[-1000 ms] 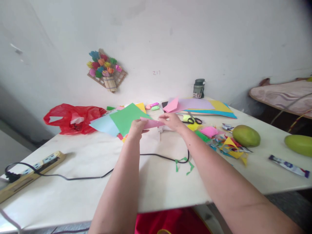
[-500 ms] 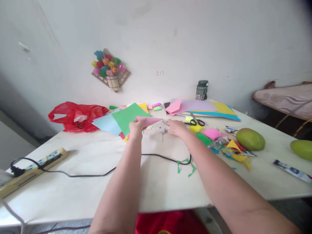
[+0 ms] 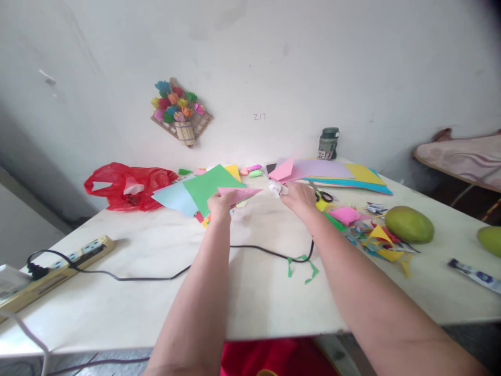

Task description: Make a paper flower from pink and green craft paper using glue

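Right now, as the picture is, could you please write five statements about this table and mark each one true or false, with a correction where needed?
1. The left hand holds a piece of pink paper. True.
2. The right hand is holding the scissors. False: the right hand holds a white object; the scissors are beside that hand.
3. A black cord runs to the power strip. True.
4. The red bag lies at the right end of the table. False: the red bag is on the left side.
5. The pale blue sheet covers the green one. False: the green sheet overlaps the pale blue sheet.
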A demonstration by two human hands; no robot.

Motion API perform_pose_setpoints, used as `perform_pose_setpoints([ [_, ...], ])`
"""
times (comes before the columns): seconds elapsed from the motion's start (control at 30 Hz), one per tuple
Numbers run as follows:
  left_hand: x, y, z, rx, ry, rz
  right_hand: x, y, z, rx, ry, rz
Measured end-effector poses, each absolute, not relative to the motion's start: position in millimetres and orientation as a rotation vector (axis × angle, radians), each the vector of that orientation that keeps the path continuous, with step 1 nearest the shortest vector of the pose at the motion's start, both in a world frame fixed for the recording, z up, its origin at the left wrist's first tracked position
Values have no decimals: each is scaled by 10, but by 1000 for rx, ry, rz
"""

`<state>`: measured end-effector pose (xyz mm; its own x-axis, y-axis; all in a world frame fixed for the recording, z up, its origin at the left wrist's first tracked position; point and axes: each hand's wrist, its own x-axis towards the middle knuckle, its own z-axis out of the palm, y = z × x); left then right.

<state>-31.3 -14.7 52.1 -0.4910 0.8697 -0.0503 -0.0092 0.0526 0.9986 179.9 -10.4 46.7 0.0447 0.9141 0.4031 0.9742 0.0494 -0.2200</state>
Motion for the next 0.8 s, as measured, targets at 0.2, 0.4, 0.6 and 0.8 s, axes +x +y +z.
perform_pose_setpoints([
  [0.2,-314,-94,528,664,1802,1457,1688,-180,521,-1481,-1882,-105],
  [0.4,-297,-130,498,622,1625,1590,1591,-250,499,-1205,-2052,-47],
  [0.6,-269,-165,480,697,1535,1661,1564,-254,487,-1160,-2095,-71],
  [0.8,-266,-185,492,730,1528,1634,1543,-247,471,-1174,-2103,-136],
])
